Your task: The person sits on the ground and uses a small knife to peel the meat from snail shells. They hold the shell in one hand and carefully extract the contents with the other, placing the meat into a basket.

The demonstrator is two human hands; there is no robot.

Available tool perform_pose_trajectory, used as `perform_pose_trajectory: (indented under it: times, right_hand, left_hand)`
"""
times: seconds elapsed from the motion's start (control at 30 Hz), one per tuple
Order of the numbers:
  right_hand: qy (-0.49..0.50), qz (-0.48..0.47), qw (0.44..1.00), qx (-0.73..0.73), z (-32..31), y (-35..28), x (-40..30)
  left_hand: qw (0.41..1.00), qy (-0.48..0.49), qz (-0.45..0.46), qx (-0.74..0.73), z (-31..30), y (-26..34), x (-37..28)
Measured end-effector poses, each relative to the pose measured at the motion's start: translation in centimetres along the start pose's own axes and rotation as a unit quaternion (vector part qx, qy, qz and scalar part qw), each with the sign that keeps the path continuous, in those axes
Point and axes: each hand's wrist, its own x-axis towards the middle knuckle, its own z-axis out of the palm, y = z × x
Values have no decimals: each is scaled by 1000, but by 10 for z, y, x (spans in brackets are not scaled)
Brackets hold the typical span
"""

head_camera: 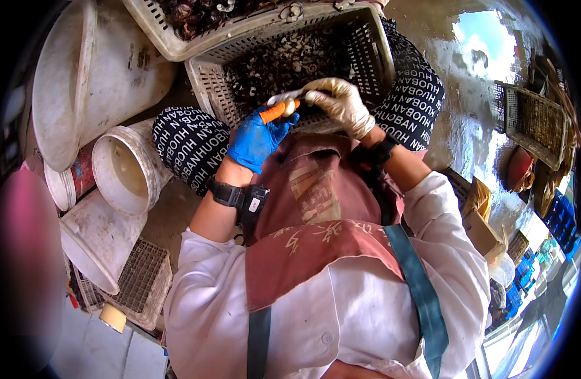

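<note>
My left hand (262, 137), in a blue glove with an orange cover on the thumb, pinches a small pale peeled piece (289, 107), seemingly a water chestnut. A thin light-coloured tool (283, 97), seemingly a peeling knife, reaches across to that piece from my right hand (340, 102), which wears an off-white glove. Its handle is hidden by the fingers. Both hands are above the near side of a slotted plastic crate (212, 90), between my knees. Dark and pale peelings (285, 57) cover the crate's floor.
Behind stands another crate (172, 49) with dark reddish-brown corms (184, 14). White buckets (124, 170) and a large pale tub (115, 71) crowd the left, above an overturned crate (141, 279). Wet floor (470, 113) lies right, with a crate (536, 121) and a cardboard box (482, 234).
</note>
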Motion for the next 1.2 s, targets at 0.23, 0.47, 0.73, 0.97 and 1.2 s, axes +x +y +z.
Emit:
perform_pose_trajectory:
  times: [0.23, 0.47, 0.73, 0.97, 1.2]
  right_hand:
    - [58, 44, 997, 27, -12, 7, 3]
    - [12, 139, 987, -83, -23, 26, 7]
    - [69, 49, 995, 46, 5, -20, -9]
    - [42, 149, 987, -47, -18, 26, -5]
    - [101, 53, 990, 87, 2, -14, -9]
  left_hand:
    - [972, 5, 129, 198, 1, -3, 4]
    - [948, -28, 171, 266, 17, -1, -4]
    - [943, -19, 201, 266, 23, -3, -4]
    - [973, -61, 150, 167, 25, 0, -12]
    - [994, -45, 103, -8, 11, 3, 3]
